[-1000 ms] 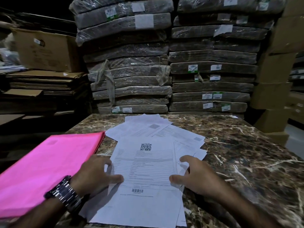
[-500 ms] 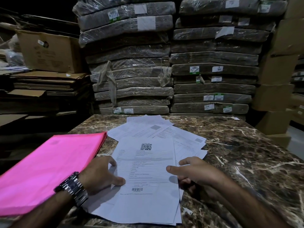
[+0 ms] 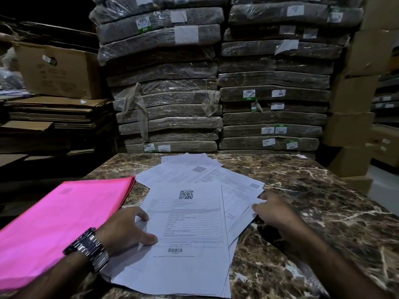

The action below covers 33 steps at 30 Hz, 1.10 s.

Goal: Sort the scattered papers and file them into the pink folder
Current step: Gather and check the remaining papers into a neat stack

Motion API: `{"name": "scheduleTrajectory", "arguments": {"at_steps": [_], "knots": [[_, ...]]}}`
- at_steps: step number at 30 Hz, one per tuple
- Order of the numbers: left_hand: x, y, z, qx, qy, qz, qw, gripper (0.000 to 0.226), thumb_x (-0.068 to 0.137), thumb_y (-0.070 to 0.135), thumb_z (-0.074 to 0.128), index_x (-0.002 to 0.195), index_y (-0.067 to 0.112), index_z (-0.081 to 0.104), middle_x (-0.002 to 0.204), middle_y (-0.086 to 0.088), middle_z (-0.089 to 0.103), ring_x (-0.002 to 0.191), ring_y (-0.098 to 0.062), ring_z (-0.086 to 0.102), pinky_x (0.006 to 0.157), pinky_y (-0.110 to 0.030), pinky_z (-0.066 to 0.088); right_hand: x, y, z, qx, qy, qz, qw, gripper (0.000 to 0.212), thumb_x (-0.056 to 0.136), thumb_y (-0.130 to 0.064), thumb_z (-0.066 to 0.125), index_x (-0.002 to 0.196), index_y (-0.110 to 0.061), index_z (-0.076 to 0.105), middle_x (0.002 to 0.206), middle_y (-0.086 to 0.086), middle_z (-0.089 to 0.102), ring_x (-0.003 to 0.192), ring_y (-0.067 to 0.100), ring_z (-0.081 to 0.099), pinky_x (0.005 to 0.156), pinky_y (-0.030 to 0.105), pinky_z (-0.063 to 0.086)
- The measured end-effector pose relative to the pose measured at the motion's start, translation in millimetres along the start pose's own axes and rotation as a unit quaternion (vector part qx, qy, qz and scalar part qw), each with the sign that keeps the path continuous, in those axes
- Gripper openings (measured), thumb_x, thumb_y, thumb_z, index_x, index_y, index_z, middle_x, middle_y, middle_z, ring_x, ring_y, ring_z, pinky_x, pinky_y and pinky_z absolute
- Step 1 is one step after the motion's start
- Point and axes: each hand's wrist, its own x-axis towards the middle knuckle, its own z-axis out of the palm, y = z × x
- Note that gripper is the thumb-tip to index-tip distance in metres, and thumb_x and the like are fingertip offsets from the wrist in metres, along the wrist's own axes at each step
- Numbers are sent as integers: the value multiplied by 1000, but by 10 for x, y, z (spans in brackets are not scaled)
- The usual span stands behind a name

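Several white printed papers lie fanned on the brown marble table (image 3: 313, 201). The top sheet (image 3: 190, 229) carries a QR code and a barcode. My left hand (image 3: 127, 229), with a metal wristwatch, presses flat on that sheet's left edge, fingers spread. My right hand (image 3: 274, 210) rests at the right side of the pile, fingertips on the edge of a lower sheet (image 3: 239, 210). The pink folder (image 3: 60, 223) lies closed at the left, partly overhanging the table edge. More sheets (image 3: 187, 169) spread toward the far side.
Plastic-wrapped bundles (image 3: 168, 100) are stacked high right behind the table. Flattened cardboard (image 3: 54, 113) and a box (image 3: 58, 70) sit at the left, cardboard boxes (image 3: 354, 126) at the right. Bare marble shows right of the papers.
My right hand has moved from the top sheet's lower right out to the right edge of the pile. My left hand stays on the left edge. The view tilted slightly.
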Motion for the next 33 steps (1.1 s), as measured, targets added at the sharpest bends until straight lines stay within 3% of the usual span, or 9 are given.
{"name": "scheduleTrajectory", "arguments": {"at_steps": [3,8,11,15,17,19,24,29,33], "knots": [[3,-11,12,6,3,7,1000,56,66,43,82,113,26,57,111,8,45,101,-12,46,70,-23,37,98,-2,-42,68,-16,43,997,22,95,-1,49,76,-11,49,76,6,55,64,18,54,53,27,41],[22,-44,24,12,8,19,1000,56,66,45,82,112,27,57,122,5,50,104,-11,46,76,-25,37,154,-4,16,176,-72,103,976,8,94,-6,56,101,-10,59,99,13,62,82,26,61,54,32,53],[23,-64,31,8,11,24,1000,56,65,45,82,112,27,57,126,4,51,105,-11,46,79,-26,37,163,11,107,155,-67,72,983,12,94,-5,57,104,-5,62,97,12,63,75,22,58,53,30,48],[27,-74,30,8,12,27,1000,56,64,46,83,110,27,57,126,4,51,105,-11,46,79,-26,38,232,46,194,170,-12,26,985,6,87,-5,65,89,-1,68,90,20,69,70,24,61,52,31,48],[32,-80,35,7,13,28,999,56,64,47,83,109,28,57,126,4,52,105,-11,47,79,-26,37,259,58,238,136,40,-16,990,3,81,-9,70,83,-7,71,91,14,72,79,24,68,65,38,58],[33,-79,35,6,11,27,1000,56,64,47,83,110,28,57,126,4,51,105,-11,47,79,-25,37,249,39,279,102,55,-42,992,6,78,-9,73,83,-8,73,91,8,73,85,24,69,78,39,59],[33,-68,24,6,9,29,1000,56,65,45,83,111,26,58,124,5,51,105,-11,45,80,-26,36,291,5,376,161,-13,-15,987,16,74,6,74,89,5,70,95,22,72,82,28,68,78,38,56],[14,-89,26,-8,5,26,1000,58,63,47,83,111,26,57,119,6,50,102,-12,49,75,-25,38,353,0,364,138,16,-12,990,16,73,7,75,84,-5,71,92,15,72,86,31,70,79,41,60],[23,-65,43,-12,5,29,1000,62,65,44,83,116,19,58,113,7,55,99,-11,53,68,-18,41,408,36,229,153,12,4,988,19,73,12,72,89,3,71,90,21,72,83,35,71,75,41,60]]}}
